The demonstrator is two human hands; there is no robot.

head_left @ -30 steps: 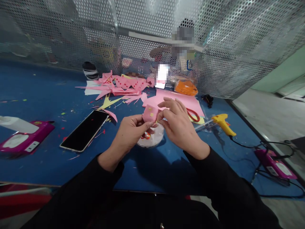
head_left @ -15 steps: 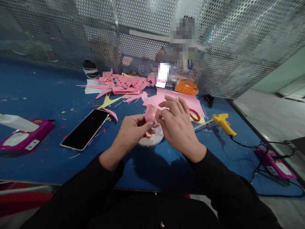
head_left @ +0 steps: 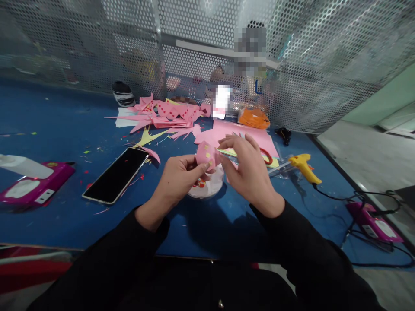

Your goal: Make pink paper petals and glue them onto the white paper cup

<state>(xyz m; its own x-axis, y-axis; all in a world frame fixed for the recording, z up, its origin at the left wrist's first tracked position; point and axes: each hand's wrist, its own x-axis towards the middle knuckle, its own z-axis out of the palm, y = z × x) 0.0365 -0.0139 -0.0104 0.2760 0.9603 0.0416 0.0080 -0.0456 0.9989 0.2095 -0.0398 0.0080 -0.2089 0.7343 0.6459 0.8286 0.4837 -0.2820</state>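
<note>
My left hand (head_left: 180, 176) is closed around a small pink paper shape (head_left: 206, 156) dotted with yellow squares, held above a round white dish (head_left: 207, 186) that has red bits in it. My right hand (head_left: 249, 169) pinches the right side of the same pink paper shape, fingers curled. Both hands hover over the blue table (head_left: 58, 129) near its front edge. Pink paper sheets (head_left: 256, 137) and red-handled scissors (head_left: 265, 156) lie just behind my right hand.
A black phone (head_left: 116, 175) lies left of my hands. A yellow glue gun (head_left: 304, 167) with a black cable rests to the right. Pink paper scraps (head_left: 165, 114) pile up at the back, by an orange bag (head_left: 253, 118). Magenta packs (head_left: 34, 186) sit far left. Another person sits behind the mesh screen (head_left: 324, 60).
The pink paper shape has been turned in my fingers and now looks rounder. My right hand shifted slightly right and its fingers curled lower. The rest of the table is unchanged.
</note>
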